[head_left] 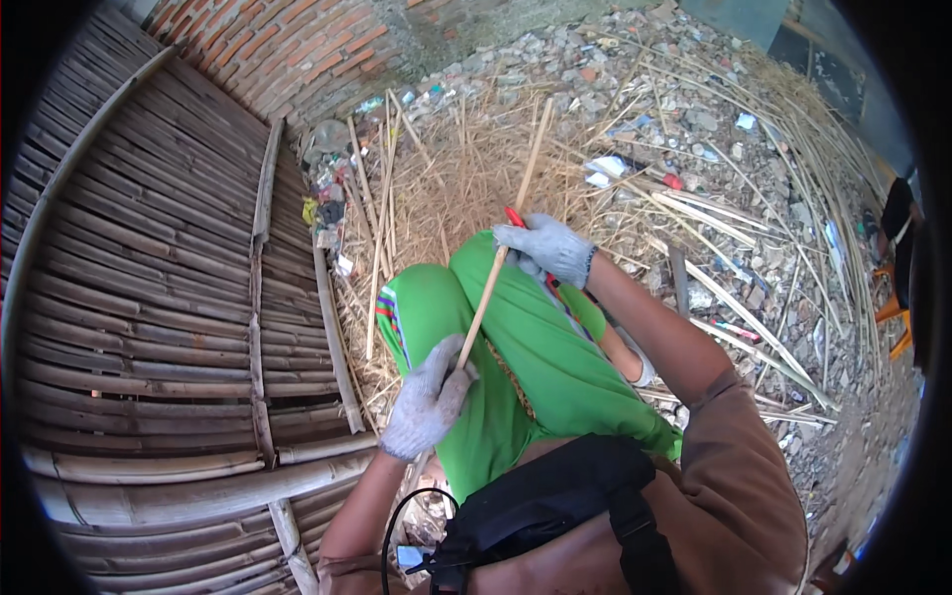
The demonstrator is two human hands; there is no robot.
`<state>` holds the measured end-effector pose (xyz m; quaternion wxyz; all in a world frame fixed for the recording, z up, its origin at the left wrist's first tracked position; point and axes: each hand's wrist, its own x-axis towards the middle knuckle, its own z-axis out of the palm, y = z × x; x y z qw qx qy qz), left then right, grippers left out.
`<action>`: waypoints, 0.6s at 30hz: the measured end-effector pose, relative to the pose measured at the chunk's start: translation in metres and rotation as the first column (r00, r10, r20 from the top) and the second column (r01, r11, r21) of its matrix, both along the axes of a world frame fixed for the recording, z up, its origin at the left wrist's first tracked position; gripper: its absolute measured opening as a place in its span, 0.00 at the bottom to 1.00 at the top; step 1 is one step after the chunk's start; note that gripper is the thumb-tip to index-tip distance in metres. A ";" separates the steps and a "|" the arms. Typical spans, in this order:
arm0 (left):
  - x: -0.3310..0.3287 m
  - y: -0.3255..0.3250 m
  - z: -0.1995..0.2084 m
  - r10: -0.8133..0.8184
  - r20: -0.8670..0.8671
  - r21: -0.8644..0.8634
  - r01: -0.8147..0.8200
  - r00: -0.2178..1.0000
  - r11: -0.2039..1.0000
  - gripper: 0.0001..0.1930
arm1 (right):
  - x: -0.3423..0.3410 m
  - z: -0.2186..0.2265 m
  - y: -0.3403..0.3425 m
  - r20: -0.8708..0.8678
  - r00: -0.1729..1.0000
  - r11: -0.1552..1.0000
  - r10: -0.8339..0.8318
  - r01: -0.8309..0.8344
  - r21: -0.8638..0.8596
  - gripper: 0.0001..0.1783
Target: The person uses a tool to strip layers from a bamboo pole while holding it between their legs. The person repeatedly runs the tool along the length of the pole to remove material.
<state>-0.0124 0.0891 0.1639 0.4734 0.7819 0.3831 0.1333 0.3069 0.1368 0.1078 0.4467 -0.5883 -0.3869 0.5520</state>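
A long, pale bamboo stick [485, 298] slants over my green-trousered lap, its far end pointing away over the shavings. My left hand [428, 394], in a grey knitted glove, is closed round the stick's near end. Higher up, my right hand [551, 249], gloved alike, is closed where the stick passes. A red tool [513, 215] sticks out beside the right thumb and fingers, against the stick. More red shows below that hand. The glove hides most of the tool, so its kind and blade cannot be made out.
On the left stands a bamboo slat panel [169, 297]. Thin shavings [466, 159] cover the ground ahead. Split bamboo strips [739, 297] lie over stony rubble at the right. A brick wall [288, 50] rises behind; an orange chair [895, 312] stands far right.
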 end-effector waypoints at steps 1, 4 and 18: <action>0.005 0.000 -0.006 0.031 0.026 0.030 -0.032 0.999 0.999 0.25 | -0.003 -0.008 0.003 -0.048 0.997 0.998 0.060 -0.058 0.036 0.25; 0.035 0.001 0.011 0.103 0.017 -0.112 -0.100 0.995 0.989 0.25 | -0.002 -0.015 0.001 -0.096 0.980 0.983 0.172 -0.163 0.088 0.23; 0.039 -0.010 0.019 0.102 0.035 -0.230 -0.092 0.994 0.969 0.24 | 0.048 -0.010 0.015 -0.248 0.959 0.967 -0.136 0.183 0.175 0.23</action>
